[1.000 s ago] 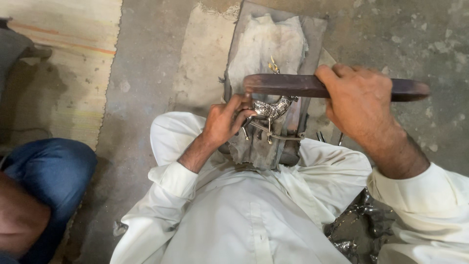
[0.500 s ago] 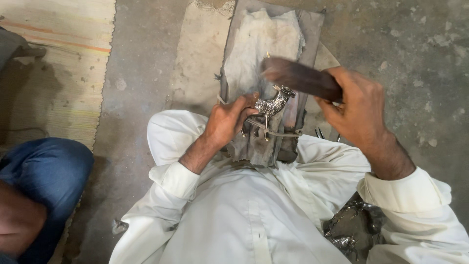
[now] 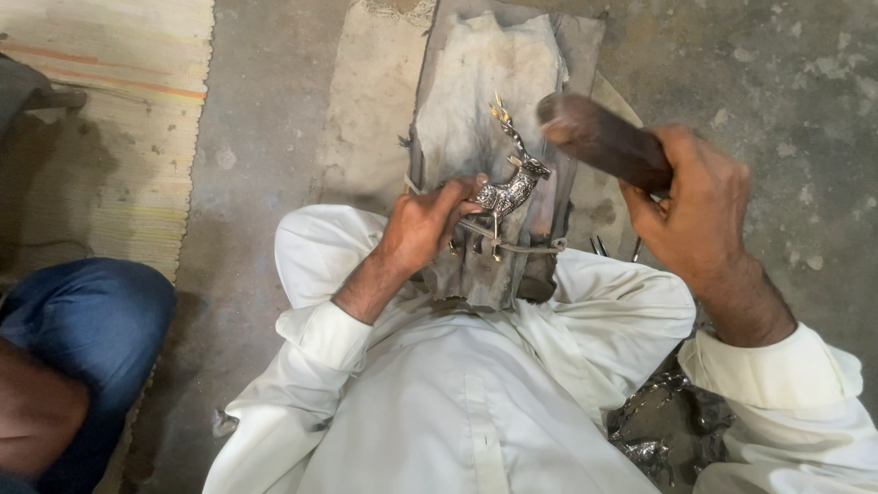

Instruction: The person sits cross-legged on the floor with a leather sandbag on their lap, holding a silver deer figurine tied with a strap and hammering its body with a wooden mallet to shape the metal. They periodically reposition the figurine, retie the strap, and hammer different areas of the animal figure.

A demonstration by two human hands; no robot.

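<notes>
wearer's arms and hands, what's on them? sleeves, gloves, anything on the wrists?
Both arms wear long, loose white sleeves with plain buttonless-looking cuffs, matching the white tunic. Left hand and right hand are bare: no gloves. No rings, watch or wristbands visible. The left cuff is pushed up the forearm.

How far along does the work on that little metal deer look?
The small silvery metal deer figurine already has its full shape: body, legs and golden antlers show. In hand: the left hand steadies it on the grey cloth-covered block, while the right hand holds a dark wooden bar raised beside it. What is left cannot be judged; the dark metal pieces by the knee may be further work.
</notes>
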